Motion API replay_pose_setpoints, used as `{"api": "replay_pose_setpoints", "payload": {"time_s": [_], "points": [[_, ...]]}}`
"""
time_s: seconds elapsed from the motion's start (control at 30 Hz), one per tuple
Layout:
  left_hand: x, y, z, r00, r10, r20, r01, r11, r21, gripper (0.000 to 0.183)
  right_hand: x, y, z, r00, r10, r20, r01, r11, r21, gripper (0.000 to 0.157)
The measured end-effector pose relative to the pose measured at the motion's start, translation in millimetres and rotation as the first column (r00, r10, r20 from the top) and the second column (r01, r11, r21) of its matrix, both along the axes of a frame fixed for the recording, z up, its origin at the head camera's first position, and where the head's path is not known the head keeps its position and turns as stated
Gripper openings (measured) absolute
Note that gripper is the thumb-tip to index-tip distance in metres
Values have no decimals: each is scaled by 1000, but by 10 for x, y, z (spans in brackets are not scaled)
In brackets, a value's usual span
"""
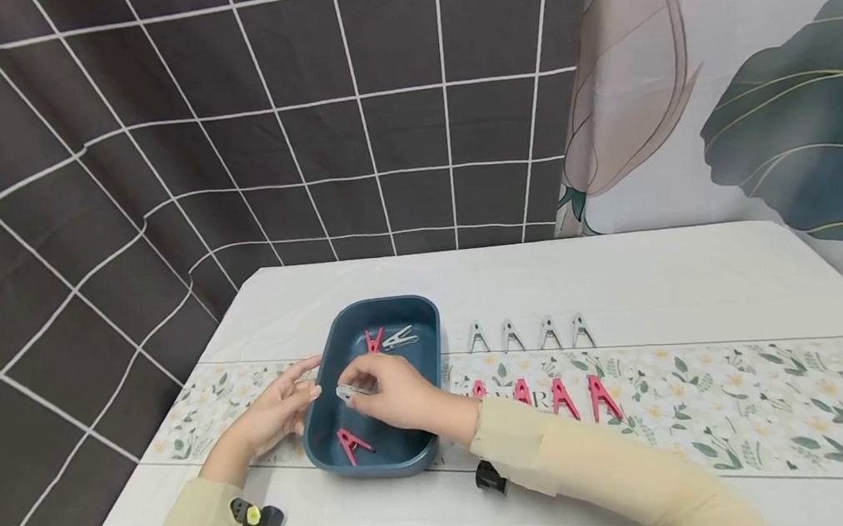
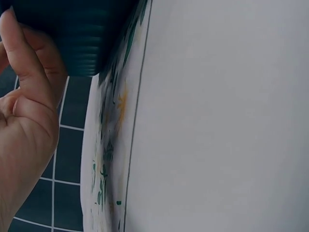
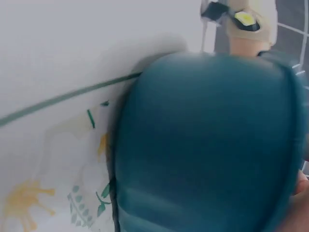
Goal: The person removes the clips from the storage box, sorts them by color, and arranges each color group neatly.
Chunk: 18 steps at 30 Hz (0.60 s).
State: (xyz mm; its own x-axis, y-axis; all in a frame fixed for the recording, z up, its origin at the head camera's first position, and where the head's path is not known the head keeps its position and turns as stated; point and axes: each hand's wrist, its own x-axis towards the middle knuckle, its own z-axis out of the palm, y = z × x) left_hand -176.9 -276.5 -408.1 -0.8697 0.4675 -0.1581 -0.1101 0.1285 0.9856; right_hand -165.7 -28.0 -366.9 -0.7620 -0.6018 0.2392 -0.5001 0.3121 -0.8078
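A dark blue rectangular bin [image 1: 430,321] stands on the table. My left hand [image 1: 278,411] is at its left side, its fingers and thumb touching the rim. In the left wrist view, the left fingers [image 2: 24,63] lie against the bin's outer wall. Over the inside of the bin, my right hand [image 1: 395,391] pinches a grey clothespin [image 1: 346,391] between thumb and fingers. Below it in the bin lie a red clothespin [image 1: 374,340], another grey clothespin [image 1: 400,338] and a second red clothespin [image 1: 353,443]. In the right wrist view the bin's wall [image 3: 203,135] hides most of the right hand.
Right of the bin, several grey clothespins [image 1: 548,332] form a row on the white tabletop [image 1: 664,283]. Nearer me, several red clothespins [image 1: 563,398] line up on the floral strip [image 1: 742,402], partly behind my right forearm. A dark gridded curtain [image 1: 410,130] hangs behind.
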Motion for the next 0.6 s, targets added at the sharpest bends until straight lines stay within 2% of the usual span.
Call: {"api": "replay_pose_setpoints", "payload": {"time_s": [0.33, 0.6], "points": [[19, 10, 1, 1000, 21, 1, -21, 1000, -9, 66, 92, 325, 135, 1000, -15, 21, 17, 995, -93, 19], [10, -7, -16, 1000, -14, -14, 14, 998, 61, 63, 122, 653, 217, 996, -61, 71, 69, 991, -116, 22]]}}
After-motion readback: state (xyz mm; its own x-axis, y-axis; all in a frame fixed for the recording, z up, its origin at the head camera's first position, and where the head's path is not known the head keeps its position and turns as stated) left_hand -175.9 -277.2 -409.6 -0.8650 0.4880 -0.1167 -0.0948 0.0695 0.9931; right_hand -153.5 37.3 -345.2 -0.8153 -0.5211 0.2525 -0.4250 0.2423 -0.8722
